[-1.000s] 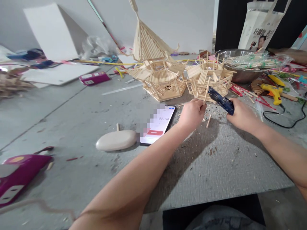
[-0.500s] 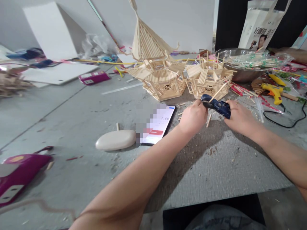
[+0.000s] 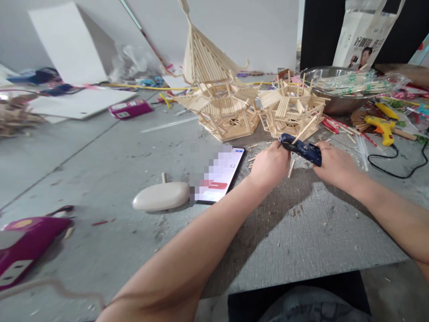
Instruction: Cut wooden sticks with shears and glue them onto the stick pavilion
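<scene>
My right hand [image 3: 335, 166] is closed round a dark blue glue gun [image 3: 303, 149], nozzle pointing left. My left hand [image 3: 270, 165] is pinched on a thin wooden stick [image 3: 304, 130] that slants up to the right across the gun's nozzle. Both hands hover just in front of a small stick-built model [image 3: 291, 109]. A taller stick pagoda [image 3: 216, 89] stands to its left. A loose stick [image 3: 291, 168] lies on the table between my hands.
A phone [image 3: 219, 174] showing a timer lies left of my left hand, with a cream oval object [image 3: 161, 197] beside it. A metal bowl [image 3: 335, 105] of sticks, a yellow glue gun [image 3: 380, 127] and its black cord [image 3: 395, 167] sit at right. A magenta box [image 3: 27, 241] is at near left.
The stick in my left hand has tipped from upright to slanting right across the glue gun's nozzle. My two hands have come closer together.
</scene>
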`<state>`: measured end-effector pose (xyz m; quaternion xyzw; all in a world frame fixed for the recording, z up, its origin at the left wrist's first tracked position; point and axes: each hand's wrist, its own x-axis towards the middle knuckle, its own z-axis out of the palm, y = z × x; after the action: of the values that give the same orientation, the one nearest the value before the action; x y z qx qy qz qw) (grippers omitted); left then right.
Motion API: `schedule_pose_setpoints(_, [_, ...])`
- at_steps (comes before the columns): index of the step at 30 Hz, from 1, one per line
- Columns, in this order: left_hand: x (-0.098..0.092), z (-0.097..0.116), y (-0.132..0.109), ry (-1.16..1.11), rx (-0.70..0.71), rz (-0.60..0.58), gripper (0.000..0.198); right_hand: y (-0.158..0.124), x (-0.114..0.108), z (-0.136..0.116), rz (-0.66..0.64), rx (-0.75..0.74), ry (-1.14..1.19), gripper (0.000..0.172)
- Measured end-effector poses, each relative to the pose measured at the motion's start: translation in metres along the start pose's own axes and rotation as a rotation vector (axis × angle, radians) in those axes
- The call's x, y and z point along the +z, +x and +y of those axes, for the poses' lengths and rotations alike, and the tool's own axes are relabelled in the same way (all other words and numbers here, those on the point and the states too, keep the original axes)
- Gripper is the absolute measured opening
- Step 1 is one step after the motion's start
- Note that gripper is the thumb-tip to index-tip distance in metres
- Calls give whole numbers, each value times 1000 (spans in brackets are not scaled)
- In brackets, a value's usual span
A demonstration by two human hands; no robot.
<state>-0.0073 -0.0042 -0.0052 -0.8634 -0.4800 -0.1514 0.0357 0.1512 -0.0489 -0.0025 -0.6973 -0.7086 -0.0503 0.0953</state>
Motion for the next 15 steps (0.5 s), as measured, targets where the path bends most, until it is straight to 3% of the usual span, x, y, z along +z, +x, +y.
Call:
schedule_pose_setpoints(4, [-4, 3, 1, 4, -26, -74, 30, 0, -3, -2, -69, 17, -46, 31])
schedule_pose_setpoints(8, [-11, 5, 4, -21, -45, -225, 31, 1, -6, 0, -205, 20, -63, 27])
schedule_pose_setpoints(12, [-14, 12, 2, -76, 9, -415, 30, -7, -12, 11, -419, -38, -31, 21])
schedule_pose_setpoints(15, [-9, 22, -2, -129, 116, -544, 28, -19, -17, 19, -650, 6, 45, 20])
